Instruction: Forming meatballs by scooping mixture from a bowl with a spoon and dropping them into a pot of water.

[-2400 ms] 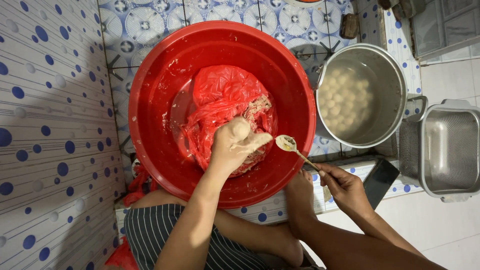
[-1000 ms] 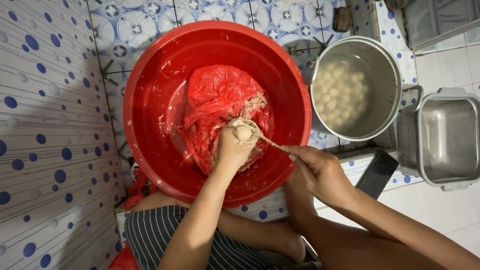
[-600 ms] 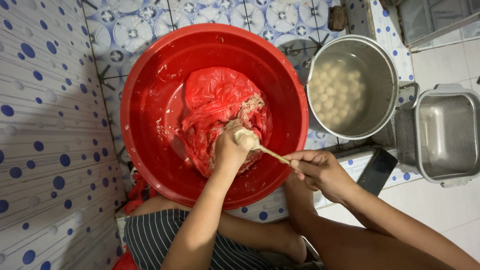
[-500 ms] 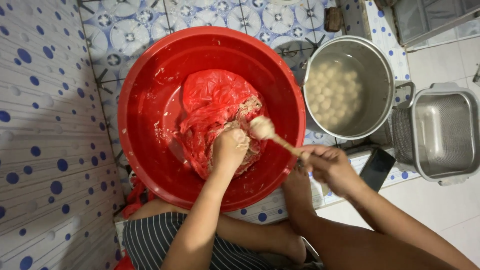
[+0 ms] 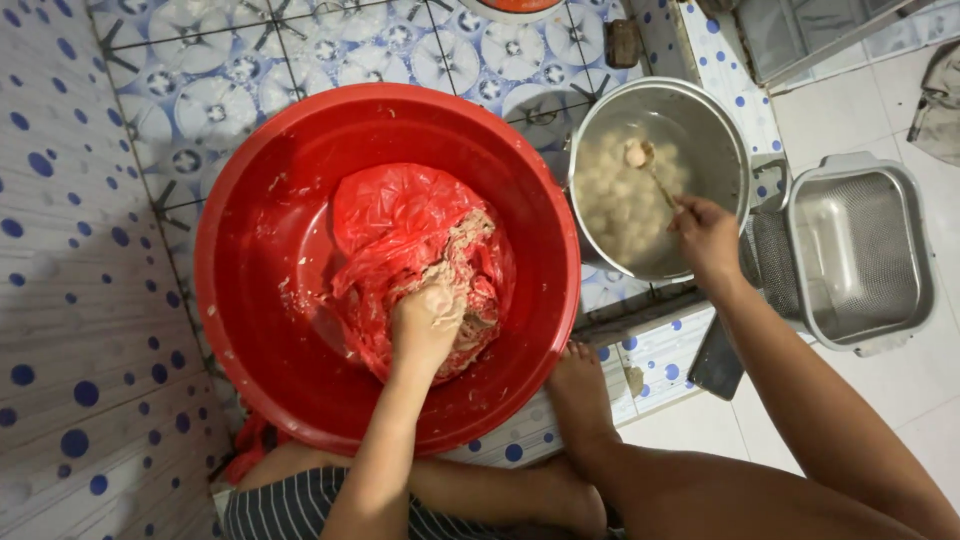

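My left hand (image 5: 428, 322) is pressed into a pale minced paste (image 5: 462, 268) lying in a red plastic bag (image 5: 385, 215) inside a big red basin (image 5: 260, 300). Its fingers are closed in the paste. My right hand (image 5: 706, 236) holds a spoon (image 5: 652, 175) over a steel pot (image 5: 700, 110) to the right of the basin. A round ball of paste (image 5: 634, 153) sits on the spoon tip, above several pale balls floating in the pot's water (image 5: 620, 210).
A rectangular metal strainer basket (image 5: 858, 255) stands right of the pot. A dark flat phone (image 5: 716, 362) lies near my knee. My bare foot (image 5: 578, 390) rests by the basin's rim. The floor is tiled in blue patterns (image 5: 200, 80).
My right hand scooped a ball of paste off my left hand with the spoon and carried it right, over the pot. My left hand sank back into the paste.
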